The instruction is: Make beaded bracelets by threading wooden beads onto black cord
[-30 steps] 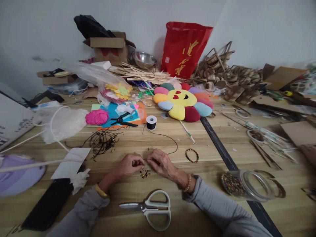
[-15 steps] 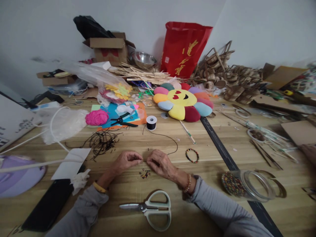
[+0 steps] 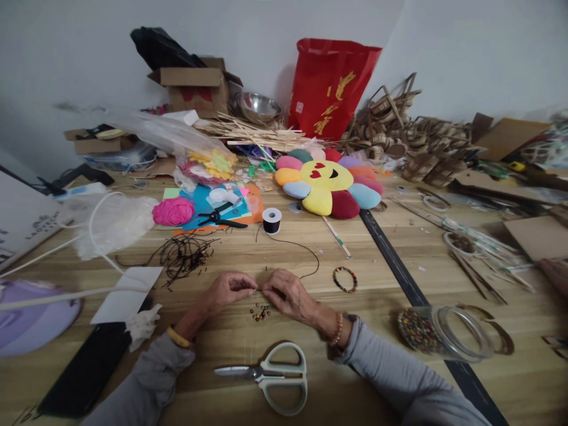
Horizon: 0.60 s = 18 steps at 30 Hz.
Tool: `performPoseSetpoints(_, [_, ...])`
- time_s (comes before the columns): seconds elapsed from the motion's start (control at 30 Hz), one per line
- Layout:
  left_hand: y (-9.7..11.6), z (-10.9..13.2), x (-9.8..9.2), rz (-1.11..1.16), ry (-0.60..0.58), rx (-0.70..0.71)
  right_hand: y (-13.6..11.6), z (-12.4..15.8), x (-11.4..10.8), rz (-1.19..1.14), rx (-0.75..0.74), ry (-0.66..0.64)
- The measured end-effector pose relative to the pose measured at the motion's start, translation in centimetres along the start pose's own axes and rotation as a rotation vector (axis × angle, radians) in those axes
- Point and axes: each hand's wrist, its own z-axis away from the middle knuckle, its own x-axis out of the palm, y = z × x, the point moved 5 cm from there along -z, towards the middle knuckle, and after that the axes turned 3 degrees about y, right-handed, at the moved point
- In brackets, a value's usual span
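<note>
My left hand (image 3: 232,290) and my right hand (image 3: 286,293) meet fingertip to fingertip over the table, both pinching. A thin black cord (image 3: 317,254) loops from its white spool (image 3: 272,221) round to my right fingers. What lies in my left fingertips is too small to make out; a fine dark line shows between the two hands. Just below them is a small heap of coloured beads (image 3: 260,312). Scissors with pale handles (image 3: 284,378) lie nearer to me, and a finished-looking beaded bracelet (image 3: 345,279) rests to the right.
An open clear jar of beads (image 3: 421,331) lies on its side at right. Left are tangled black cord (image 3: 184,257), a black phone-like slab (image 3: 84,370) and crumpled tissue (image 3: 142,326). Pliers (image 3: 222,220), pink yarn (image 3: 173,211) and a flower cushion (image 3: 328,180) sit farther back.
The hands stay in nearly the same place, still pinching, with the fingertips shifted very slightly. Nothing else has visibly moved beyond a tiny shift of the view.
</note>
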Motion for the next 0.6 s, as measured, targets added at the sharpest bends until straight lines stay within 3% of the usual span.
performPoseSetpoints(0.6, [0.22,0.0,0.22,-0.041,-0.006,0.019,0.27,0.12,0.32,0.01,-0.002,-0.01])
